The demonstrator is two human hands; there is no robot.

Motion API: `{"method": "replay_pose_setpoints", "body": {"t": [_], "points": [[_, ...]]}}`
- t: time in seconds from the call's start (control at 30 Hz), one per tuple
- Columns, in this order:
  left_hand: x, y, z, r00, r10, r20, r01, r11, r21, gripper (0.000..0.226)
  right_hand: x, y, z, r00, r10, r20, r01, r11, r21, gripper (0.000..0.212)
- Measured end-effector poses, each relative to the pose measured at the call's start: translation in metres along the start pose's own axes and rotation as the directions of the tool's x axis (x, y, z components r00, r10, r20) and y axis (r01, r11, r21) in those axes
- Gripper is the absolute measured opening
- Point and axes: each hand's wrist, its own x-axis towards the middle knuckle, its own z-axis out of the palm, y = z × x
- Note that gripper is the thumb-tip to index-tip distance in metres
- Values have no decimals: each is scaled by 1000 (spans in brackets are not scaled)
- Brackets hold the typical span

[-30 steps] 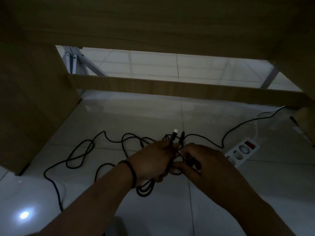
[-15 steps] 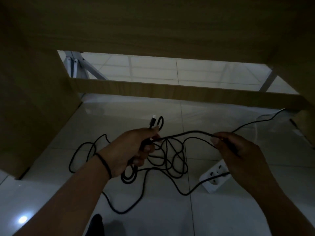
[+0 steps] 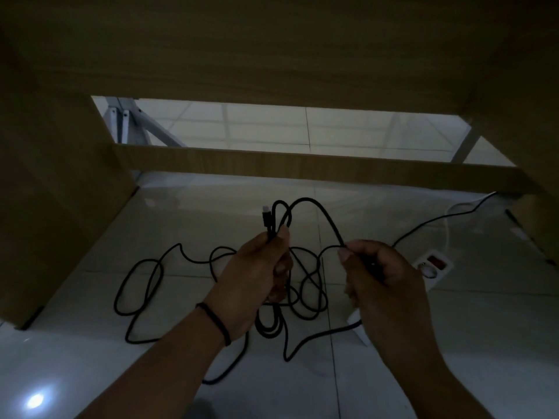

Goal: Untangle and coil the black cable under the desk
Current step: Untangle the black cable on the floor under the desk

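Right hand (image 3: pixel 381 276) drawn nearer left hand (image 3: pixel 257 276), both gripping black cable (image 3: pixel 320 216), power strip (image 3: pixel 432 267) half hidden

We see the black cable (image 3: pixel 328 220), thin and matte, partly gathered and partly loose over the pale tiled floor beneath the desk. Its plug end stands upright above our left hand (image 3: pixel 257 276), which grips several bunched strands, with small loops hanging below the palm. From there one strand arches up and over to our right hand (image 3: pixel 375 276), which pinches it. More slack lies in open, crossing loops on the tiles to the left and between our hands.
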Motion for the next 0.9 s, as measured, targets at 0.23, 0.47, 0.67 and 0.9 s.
{"method": "replay_pose_setpoints", "body": {"t": [0.23,0.47,0.67,0.9], "points": [[0,-11,12,994,69,-89,-75,995,-69,40,-13,2,16,999,21,38,-22,1000,6,21],[1,-20,14,982,98,-163,-111,991,-76,38,-22,6,27,992,34,123,-36,999,11,20],[-2,-19,15,999,32,-13,-34,979,-201,38,-22,12,26,991,-15,131,21,999,-41,25],[-1,-20,17,999,0,-38,-11,964,-267,30,-21,15,26,982,-29,187,55,989,-139,25]]}}
